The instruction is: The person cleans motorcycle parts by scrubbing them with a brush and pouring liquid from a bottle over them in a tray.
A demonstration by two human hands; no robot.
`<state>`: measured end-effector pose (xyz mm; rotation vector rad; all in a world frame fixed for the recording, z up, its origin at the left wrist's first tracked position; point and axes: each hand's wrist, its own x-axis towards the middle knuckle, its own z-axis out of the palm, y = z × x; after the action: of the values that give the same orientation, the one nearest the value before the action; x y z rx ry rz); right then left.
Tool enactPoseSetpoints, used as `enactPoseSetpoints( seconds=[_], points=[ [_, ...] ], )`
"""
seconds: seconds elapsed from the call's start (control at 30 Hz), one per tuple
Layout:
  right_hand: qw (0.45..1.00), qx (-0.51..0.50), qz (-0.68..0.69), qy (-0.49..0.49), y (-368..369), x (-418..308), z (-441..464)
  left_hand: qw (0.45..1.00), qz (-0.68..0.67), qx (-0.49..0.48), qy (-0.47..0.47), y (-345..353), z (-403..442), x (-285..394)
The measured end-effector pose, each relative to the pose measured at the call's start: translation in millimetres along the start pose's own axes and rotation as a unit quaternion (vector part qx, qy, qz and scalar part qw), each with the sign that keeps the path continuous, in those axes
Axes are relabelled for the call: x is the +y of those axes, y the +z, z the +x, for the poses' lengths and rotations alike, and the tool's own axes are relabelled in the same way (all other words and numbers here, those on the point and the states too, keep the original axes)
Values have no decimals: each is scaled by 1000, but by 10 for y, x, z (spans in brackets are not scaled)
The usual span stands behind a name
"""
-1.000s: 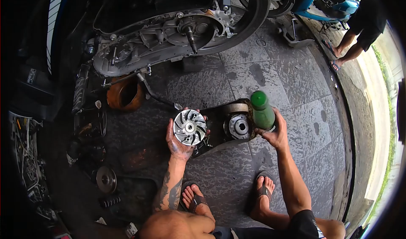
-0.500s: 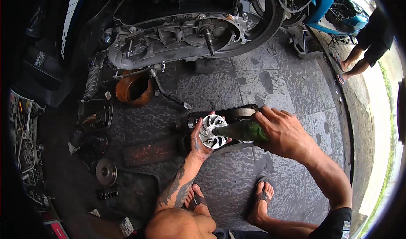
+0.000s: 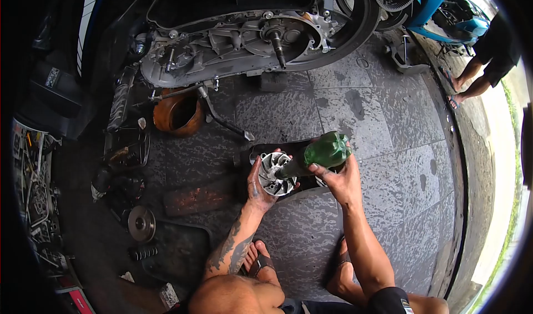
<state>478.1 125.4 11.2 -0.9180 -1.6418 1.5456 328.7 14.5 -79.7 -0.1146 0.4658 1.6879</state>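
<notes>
A round silver finned disc rests in my left hand, whose fingers wrap round its edge. My right hand grips a green plastic bottle near its middle. The bottle is tilted, with its neck pointing left and down and its mouth at the centre of the disc. Beneath both lies a dark elongated part, mostly hidden by the bottle and my hands.
Above stands a scooter with an opened engine case and a rear wheel. A brown pot, a metal disc and a wooden block lie at left. Another person stands at upper right.
The bottle was upright at the right, then was tipped over to the disc. My right hand has since changed its hold, from above to below the bottle. The disc shifted right with my left hand.
</notes>
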Motion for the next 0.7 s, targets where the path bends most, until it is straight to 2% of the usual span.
enactPoseSetpoints(
  seconds=[0.17,0.23,0.3,0.37,0.4,0.5,0.57,0.7],
  points=[
    [1000,-14,-14,14,61,149,-63,1000,0,-25,-15,-59,23,-83],
    [998,1,-13,56,94,89,-90,1000,4,-11,-9,-50,25,-79],
    [998,13,-38,48,114,-93,-120,1000,-11,-22,-14,-79,27,-50],
    [996,83,-26,-27,108,-143,-148,999,-25,-12,-31,-80,34,-19],
    [995,82,5,-60,80,-76,-117,999,-31,-9,-41,-74,39,-15],
    [990,120,64,-34,39,-185,-107,999,-14,-15,-50,-59,38,-4],
    [991,123,33,-36,-1,-182,-104,998,-30,-31,-53,-141,68,-13],
    [986,140,71,-55,-9,-221,-81,998,-11,-37,-56,-117,82,-4]
  ],
)
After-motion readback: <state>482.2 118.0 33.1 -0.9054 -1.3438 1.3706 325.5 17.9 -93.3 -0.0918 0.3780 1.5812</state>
